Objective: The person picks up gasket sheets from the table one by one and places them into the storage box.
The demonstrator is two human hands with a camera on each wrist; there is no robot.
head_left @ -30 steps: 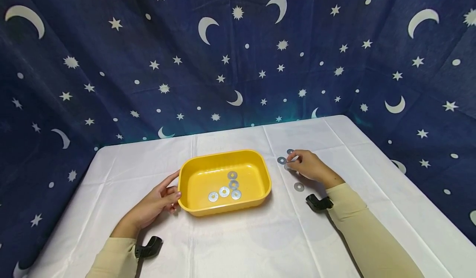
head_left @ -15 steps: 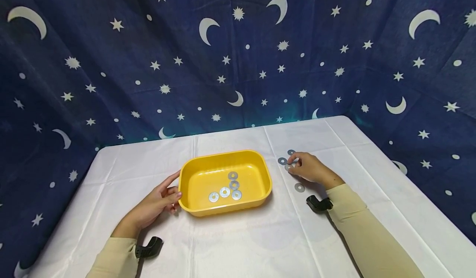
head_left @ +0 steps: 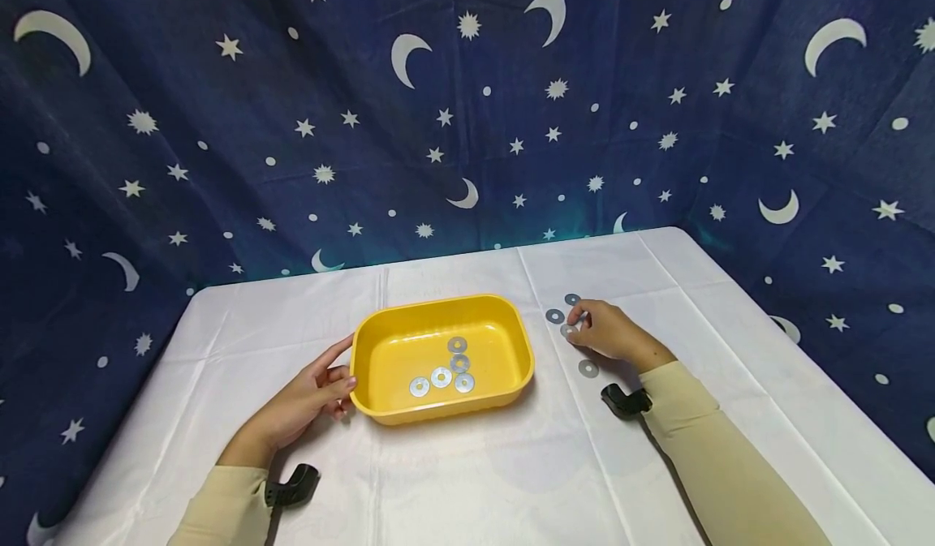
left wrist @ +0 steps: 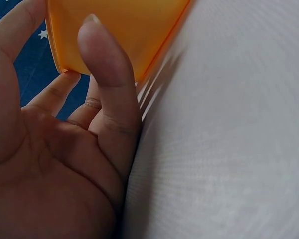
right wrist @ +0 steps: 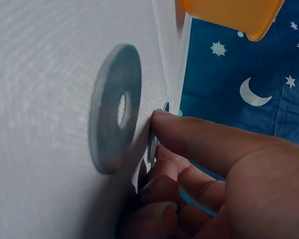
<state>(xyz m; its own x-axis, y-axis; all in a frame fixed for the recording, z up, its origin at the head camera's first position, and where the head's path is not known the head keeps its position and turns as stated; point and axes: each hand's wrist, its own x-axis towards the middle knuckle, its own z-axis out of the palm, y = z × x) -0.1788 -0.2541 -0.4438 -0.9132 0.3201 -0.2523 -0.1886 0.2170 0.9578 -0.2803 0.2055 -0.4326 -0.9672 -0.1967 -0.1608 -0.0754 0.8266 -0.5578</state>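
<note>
A yellow plastic tray [head_left: 441,410] sits mid-table with several flat metal washers [head_left: 441,377] on its floor. My left hand [head_left: 303,400] rests against the tray's left end, thumb at the rim and index finger stretched along the outside. The palm and a bent finger [left wrist: 104,55] show close up in the left wrist view. Right of the tray, my right hand [head_left: 609,335] pinches a washer [head_left: 568,331] by its edge, close over the cloth. In the right wrist view the thumb lies on this washer [right wrist: 152,144], seen nearly edge-on.
Loose washers lie around the right hand: one [head_left: 554,316] to its left, one [head_left: 573,298] behind it and one [head_left: 588,368] nearer me. White cloth [head_left: 467,481] covers the table. A dark blue star-and-moon curtain [head_left: 467,124] hangs behind and at the sides.
My right hand has shifted slightly right and toward me, and the washer at its fingertips shows more. The left hand and the tray keep their places.
</note>
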